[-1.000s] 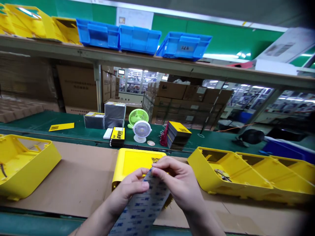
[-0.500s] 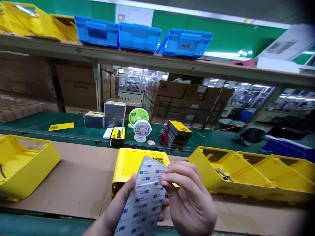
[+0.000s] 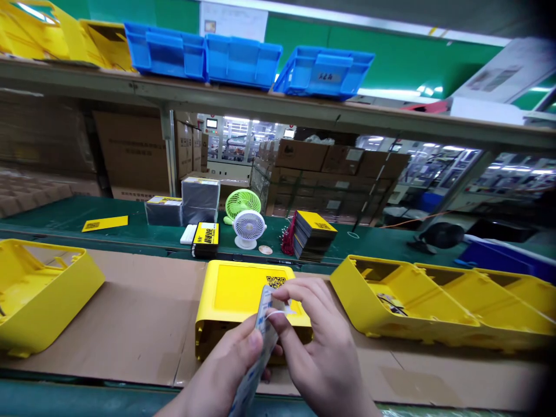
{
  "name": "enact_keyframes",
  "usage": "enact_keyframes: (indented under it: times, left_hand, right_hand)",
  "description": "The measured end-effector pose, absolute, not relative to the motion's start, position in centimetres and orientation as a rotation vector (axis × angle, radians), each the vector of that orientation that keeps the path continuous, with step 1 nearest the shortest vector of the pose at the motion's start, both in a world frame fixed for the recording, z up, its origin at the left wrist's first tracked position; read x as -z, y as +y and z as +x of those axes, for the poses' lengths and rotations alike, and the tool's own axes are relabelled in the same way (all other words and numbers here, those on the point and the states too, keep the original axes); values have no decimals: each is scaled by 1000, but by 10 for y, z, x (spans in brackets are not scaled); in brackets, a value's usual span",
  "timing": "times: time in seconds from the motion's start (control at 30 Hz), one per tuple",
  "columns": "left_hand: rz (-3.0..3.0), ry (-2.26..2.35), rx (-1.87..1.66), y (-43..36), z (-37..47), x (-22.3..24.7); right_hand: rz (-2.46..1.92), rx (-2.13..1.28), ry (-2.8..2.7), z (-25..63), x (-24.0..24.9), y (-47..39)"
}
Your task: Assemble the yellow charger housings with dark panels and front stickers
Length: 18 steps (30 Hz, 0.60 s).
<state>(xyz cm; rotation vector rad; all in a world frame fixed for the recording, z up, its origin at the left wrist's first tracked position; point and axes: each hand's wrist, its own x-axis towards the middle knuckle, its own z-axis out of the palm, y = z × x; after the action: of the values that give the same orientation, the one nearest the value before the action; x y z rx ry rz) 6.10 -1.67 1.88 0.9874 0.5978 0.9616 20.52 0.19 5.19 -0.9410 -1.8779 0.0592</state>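
My left hand [image 3: 234, 359] is closed around a flat panel [image 3: 254, 370] with a blue-printed 3M backing, tilted nearly edge-on. At the panel's upper end, my right hand [image 3: 317, 341] pinches a thin whitish piece of the backing, which curls away from the corner. Behind both hands sits a yellow housing [image 3: 243, 289] with a QR code on its top and an opening in its front. The hands hide part of its front and right side.
Yellow housings stand at left [image 3: 47, 295] and right [image 3: 434, 301] on cardboard [image 3: 139, 313]. Behind are a white fan [image 3: 249, 226], a green fan [image 3: 238, 202] and stacked dark panels [image 3: 313, 237]. Blue bins [image 3: 243, 61] line the shelf above.
The panel has turned from facing me to nearly edge-on. My right hand now has a curled bit of backing lifted at its corner. The view has shifted slightly.
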Motion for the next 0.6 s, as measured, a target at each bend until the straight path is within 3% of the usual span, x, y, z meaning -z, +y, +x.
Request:
enact_keyframes:
  times: [0.37, 0.6]
  left_hand:
    - [604, 254, -839, -1, 60, -22]
    - [495, 35, -1267, 41, 23, -21]
  right_hand:
    - [-668, -57, -1911, 217, -41, -5]
    - [-791, -349, -1399, 289, -5, -15]
